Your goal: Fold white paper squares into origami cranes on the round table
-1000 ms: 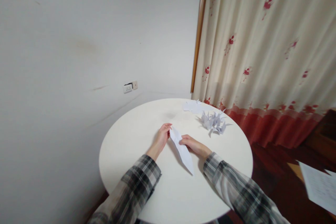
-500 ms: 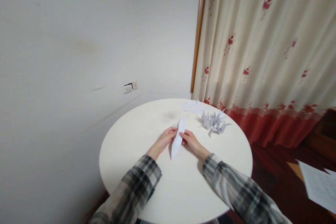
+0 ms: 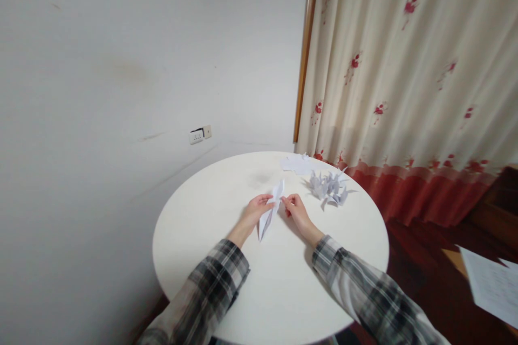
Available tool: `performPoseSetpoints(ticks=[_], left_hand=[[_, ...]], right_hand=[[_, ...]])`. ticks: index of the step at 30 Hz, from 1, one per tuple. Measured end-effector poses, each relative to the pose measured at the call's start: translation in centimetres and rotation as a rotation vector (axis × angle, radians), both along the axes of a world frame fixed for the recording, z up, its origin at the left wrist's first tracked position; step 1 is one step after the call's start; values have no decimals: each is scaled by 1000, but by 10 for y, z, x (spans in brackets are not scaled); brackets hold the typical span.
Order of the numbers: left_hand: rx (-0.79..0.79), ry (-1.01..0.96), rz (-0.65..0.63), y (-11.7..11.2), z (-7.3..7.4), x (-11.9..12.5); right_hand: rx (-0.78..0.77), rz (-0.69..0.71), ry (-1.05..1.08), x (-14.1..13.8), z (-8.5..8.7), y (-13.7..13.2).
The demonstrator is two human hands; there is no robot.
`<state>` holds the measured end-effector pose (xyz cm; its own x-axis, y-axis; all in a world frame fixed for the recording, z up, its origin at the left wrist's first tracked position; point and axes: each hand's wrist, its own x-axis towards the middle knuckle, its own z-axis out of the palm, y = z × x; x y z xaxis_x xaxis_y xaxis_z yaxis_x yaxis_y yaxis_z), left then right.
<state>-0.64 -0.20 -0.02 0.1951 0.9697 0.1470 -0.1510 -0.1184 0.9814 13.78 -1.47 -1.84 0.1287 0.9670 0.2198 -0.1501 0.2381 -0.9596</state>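
Above the middle of the white round table (image 3: 202, 226), a long, narrow piece of folded white paper (image 3: 266, 222) is held at a slant. My left hand (image 3: 258, 210) grips its left side, thumb across the front. At its right edge, my right hand (image 3: 297, 211) is closed with thumb and forefinger pinched on the paper. The lower end of the paper shows a parted fold. Right of my hands lies a cluster of pointed folded-paper pieces (image 3: 329, 188), much like paper cranes.
Flat white paper sheets (image 3: 297, 164) lie at the table's far edge. Beyond stand a white wall with a socket (image 3: 196, 136) and a flowered curtain (image 3: 404, 75). At the lower right, a written sheet (image 3: 489, 283) rests on a brown surface.
The folded paper has shifted slightly left and turned, and its lower fold now stands apart. My left thumb has come across it; my right hand has moved from its face to its edge.
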Motion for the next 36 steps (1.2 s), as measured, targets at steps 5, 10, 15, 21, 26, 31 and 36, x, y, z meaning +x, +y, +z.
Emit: performPoseSetpoints(ticks=[5, 10, 15, 21, 26, 31, 36], left_hand=[[10, -45, 24, 0, -1, 4], [22, -89, 1, -2, -1, 4], [-49, -151, -25, -5, 2, 4], [-80, -199, -33, 0, -2, 4], [-58, -187, 15, 3, -6, 4], [-52, -180, -59, -3, 0, 5], [-75, -131, -57, -8, 5, 5]], right_hand=[[1, 111, -19, -2, 1, -1], [1, 27, 27, -4, -3, 4], [65, -26, 30, -2, 0, 3], [125, -1, -66, 2, 0, 0], [62, 14, -59, 2, 1, 1], [20, -4, -49, -1, 3, -1], [52, -7, -66, -3, 0, 0]])
